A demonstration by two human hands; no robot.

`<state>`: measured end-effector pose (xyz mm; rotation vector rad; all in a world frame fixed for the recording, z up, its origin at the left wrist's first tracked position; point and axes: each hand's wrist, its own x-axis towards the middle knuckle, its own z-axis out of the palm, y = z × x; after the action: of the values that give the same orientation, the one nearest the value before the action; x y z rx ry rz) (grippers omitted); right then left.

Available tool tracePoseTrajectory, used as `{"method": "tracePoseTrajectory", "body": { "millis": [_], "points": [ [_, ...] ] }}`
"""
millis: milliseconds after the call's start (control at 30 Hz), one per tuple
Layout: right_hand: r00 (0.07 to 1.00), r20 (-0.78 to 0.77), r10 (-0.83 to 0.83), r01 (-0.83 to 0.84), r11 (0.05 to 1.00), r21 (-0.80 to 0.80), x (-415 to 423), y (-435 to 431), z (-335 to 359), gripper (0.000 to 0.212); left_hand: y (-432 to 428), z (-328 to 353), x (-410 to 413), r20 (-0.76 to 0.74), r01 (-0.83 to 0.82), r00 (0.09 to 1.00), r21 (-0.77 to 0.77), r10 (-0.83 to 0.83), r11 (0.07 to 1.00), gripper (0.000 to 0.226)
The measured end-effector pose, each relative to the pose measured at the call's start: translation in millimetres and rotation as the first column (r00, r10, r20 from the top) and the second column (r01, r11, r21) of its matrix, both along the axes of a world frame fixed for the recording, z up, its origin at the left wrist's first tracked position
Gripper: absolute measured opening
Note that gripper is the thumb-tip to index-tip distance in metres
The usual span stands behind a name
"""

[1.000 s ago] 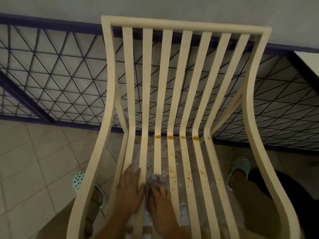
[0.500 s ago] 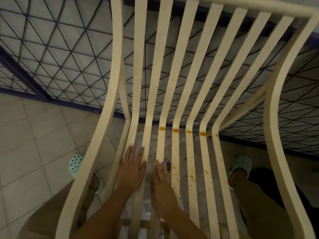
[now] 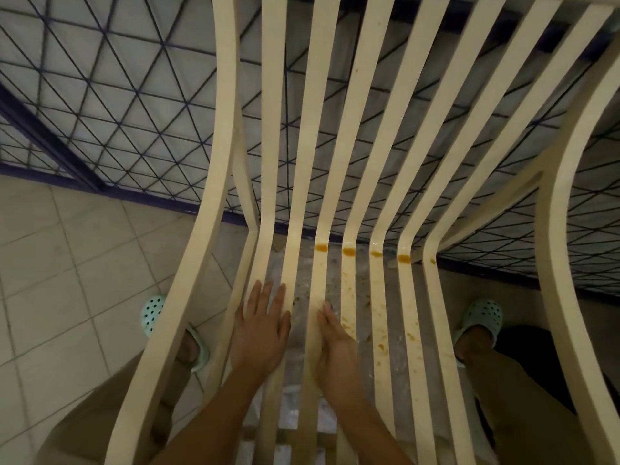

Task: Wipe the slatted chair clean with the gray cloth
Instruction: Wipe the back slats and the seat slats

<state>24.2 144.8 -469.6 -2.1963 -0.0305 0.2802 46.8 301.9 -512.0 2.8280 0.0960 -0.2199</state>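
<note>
Left hand (image 3: 261, 325) lies flat, fingers straight, on the slatted chair (image 3: 349, 182) seat; right hand (image 3: 335, 347) alongside, grip unclear.

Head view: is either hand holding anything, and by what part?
Left hand lies flat on the seat slats, holding nothing. Right hand presses on a slat; no cloth shows under it now, so a hold cannot be told.

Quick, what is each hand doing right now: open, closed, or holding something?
Left hand: open, fingers straight, resting flat on the chair slats.
Right hand: lies on a slat; no cloth is visible under it, so its grip cannot be told.
</note>
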Motion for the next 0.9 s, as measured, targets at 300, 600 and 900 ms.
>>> {"method": "tracePoseTrajectory", "body": {
  "millis": [300, 600, 900],
  "points": [
    [0.829, -0.476, -0.293, 0.554, 0.537, 0.636, 36.5, 0.5, 72.6, 0.043, -54.7, 62.0, -26.6, -0.019, -0.03, 1.0, -0.775, 0.024, 0.631, 0.042],
    [0.732, -0.679, -0.059, 0.681, 0.072, 0.729, 55.4, -27.6, 95.6, 0.041, -64.9, 108.9, 8.8, -0.693, -0.672, 0.72, -0.711, 0.041, -0.207, 0.03],
    [0.959, -0.056, -0.278, 0.281, 0.957, 0.075, 31.4, -30.7, 50.3, 0.042, -30.4, 69.6, 47.3, -0.331, -0.298, 0.938, -0.62, 0.103, 0.726, 0.027]
  ]
}}
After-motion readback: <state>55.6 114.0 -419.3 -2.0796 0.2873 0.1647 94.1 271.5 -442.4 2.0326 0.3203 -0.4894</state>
